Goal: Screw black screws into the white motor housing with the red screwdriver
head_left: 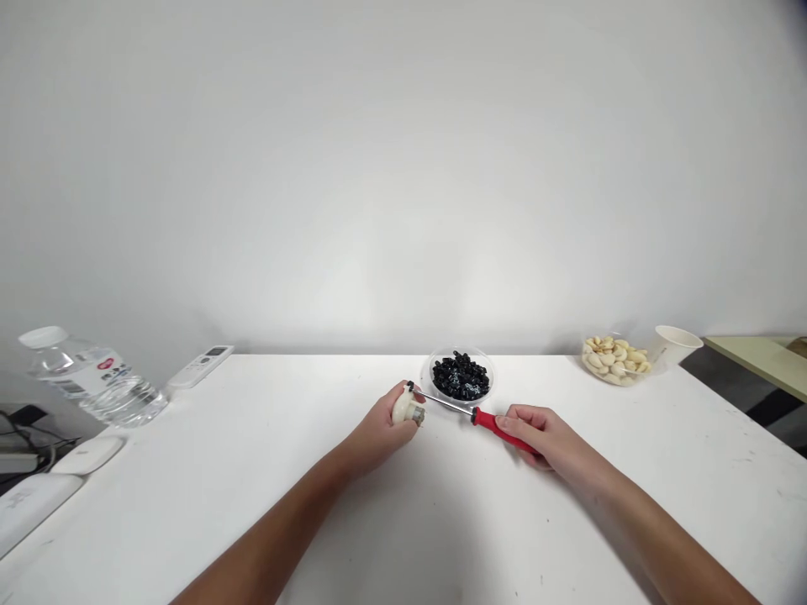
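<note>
Our left grip (378, 433) is closed around a rounded cream-white plastic piece with a grey metal end (402, 408), its thumb on the near side. Our right grip (545, 433) is clamped on the ribbed red handle of a screwdriver with a slim metal shaft (490, 423), whose tip meets, or nearly meets, a small black part (411, 386) at the top of the plastic piece. We cannot tell how well the tip is seated.

To do this well, we should brace the piece firmly, keep our left fingertips out of the tip's path in case it slips, and line the shaft up with whatever it bears on. Steady, modest pressure and short turns of the wrist would probably serve better than force, since a slanted tip could skid off.

The piece is held over the white counter (189, 462), just on the near left side of a clear round plastic dish (493, 374) of glossy black bits (460, 378). Its metal end points rightward and slightly towards us; its full long axis is hidden by our fingers. The screwdriver's long axis slants from the handle, nearer us on the right, to the tip, farther away on the left.
</note>
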